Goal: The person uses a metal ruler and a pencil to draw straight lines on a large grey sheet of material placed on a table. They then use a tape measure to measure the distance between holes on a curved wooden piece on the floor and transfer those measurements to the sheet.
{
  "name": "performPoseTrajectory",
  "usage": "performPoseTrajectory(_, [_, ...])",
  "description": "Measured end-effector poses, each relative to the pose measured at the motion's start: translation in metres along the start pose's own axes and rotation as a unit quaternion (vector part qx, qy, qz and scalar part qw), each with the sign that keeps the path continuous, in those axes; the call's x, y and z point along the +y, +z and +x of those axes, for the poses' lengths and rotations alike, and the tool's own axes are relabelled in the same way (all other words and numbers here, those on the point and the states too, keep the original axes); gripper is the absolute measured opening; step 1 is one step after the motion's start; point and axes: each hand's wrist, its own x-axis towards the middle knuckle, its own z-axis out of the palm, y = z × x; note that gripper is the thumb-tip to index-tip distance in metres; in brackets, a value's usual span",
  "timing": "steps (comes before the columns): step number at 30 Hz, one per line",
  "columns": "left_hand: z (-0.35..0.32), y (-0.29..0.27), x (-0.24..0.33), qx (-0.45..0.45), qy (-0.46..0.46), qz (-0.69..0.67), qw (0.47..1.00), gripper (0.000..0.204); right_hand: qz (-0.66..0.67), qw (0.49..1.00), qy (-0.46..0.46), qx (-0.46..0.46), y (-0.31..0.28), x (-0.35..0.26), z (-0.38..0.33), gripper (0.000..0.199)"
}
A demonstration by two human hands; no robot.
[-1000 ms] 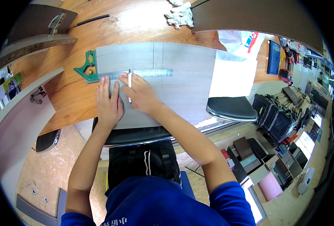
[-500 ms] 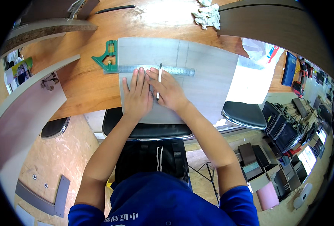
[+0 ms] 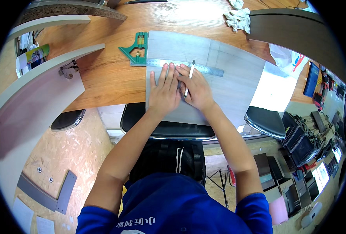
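The grey board [image 3: 204, 82] lies on the wooden table [image 3: 102, 74], its near edge overhanging the table edge above the black chair [image 3: 169, 128]. A metal ruler [image 3: 204, 69] with a green square head [image 3: 136, 48] crosses the board; the head sits against the board's left edge.

Your left hand [image 3: 163, 91] lies flat on the board just below the ruler, fingers [image 3: 165, 74] spread, their tips touching the ruler's lower edge. Your right hand [image 3: 196, 89] rests on the board just right of the left hand, its fingers pinching a white pen [image 3: 188, 78] that stands tilted across the ruler. The pen tip is hidden under the hands.

Risks to check:

- Ruler slip. Your left hand appears to press mostly on the board, with only the fingertips at the ruler. Side pressure from the pen could swing the ruler off the green head's seat, giving a skewed line.
- Board shift. The overhanging near edge is unsupported. Heavy weight from your wrists could tip or slide the board toward the chair.
- Blocked stroke. Your hands touch each other, so the left fingertips may stop the pen or take ink.
- A crumpled rag [image 3: 238, 18] lies well beyond the board, clear of the ruler.
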Motion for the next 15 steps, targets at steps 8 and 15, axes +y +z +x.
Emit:
performPoseTrajectory(8, [-0.003, 0.002, -0.004, 0.01, 0.004, -0.014, 1.0, 0.068, 0.285, 0.932, 0.225, 0.012, -0.017, -0.019, 0.073, 0.028])
performPoseTrajectory(15, [-0.004, 0.002, -0.004, 0.027, 0.01, -0.03, 0.999, 0.072, 0.267, 0.935, 0.206, -0.113, 0.011, 0.004, 0.116, 0.021])
